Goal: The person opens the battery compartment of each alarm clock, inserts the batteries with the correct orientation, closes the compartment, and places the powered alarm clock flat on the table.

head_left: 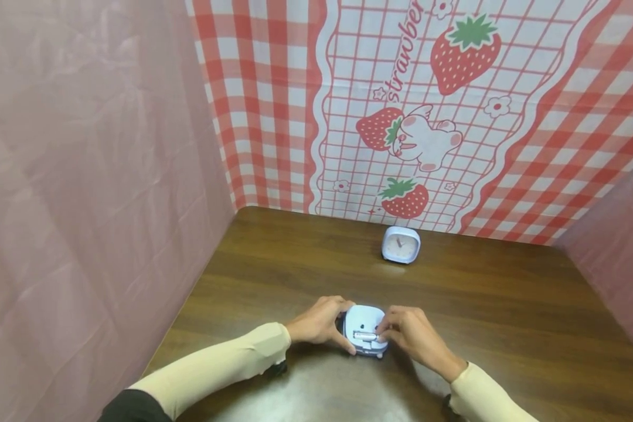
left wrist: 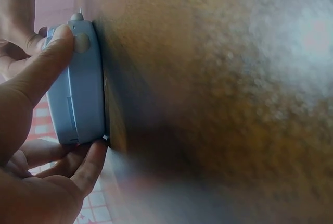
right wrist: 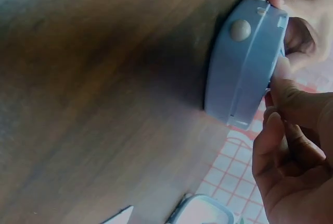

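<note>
A pale blue alarm clock lies on its face on the wooden table, back side up. In its open battery slot a whitish battery shows. My left hand grips the clock's left side, thumb at the near edge and fingers round the far edge. The clock's small round feet appear by the thumb in the left wrist view. With curled fingers and thumb, my right hand pinches at the battery's right end. Its fingertips partly hide the battery in the head view, and the clock's body hides the slot in the right wrist view.
A second pale blue clock stands upright at the back of the table, its dial facing me. Behind it hangs a red and white strawberry cloth. A pink curtain borders the left side, with another pink cloth at the right.
</note>
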A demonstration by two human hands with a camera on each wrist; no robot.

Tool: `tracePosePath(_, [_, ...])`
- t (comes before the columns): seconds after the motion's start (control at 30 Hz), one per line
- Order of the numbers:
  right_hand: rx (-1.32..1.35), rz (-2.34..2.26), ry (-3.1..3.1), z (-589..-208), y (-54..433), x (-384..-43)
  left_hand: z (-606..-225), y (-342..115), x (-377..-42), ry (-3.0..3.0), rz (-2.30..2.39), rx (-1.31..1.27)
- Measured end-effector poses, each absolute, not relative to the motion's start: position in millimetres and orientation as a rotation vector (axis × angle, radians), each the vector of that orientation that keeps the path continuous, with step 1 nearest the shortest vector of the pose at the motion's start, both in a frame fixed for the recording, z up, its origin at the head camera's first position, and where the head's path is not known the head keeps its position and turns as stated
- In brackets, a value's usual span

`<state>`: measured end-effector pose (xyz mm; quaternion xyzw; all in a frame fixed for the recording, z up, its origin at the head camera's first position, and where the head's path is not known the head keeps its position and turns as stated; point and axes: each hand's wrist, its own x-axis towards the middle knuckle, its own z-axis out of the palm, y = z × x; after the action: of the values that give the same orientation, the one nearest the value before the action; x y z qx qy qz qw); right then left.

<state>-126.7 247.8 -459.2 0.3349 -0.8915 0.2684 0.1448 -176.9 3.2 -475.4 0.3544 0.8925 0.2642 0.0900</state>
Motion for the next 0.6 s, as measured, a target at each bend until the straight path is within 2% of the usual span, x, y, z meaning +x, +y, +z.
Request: tracePosePath(0.6, [0.822, 0.864, -2.82, -445, 236, -132, -480, -5, -180, 2.623, 0.839, 1.117])
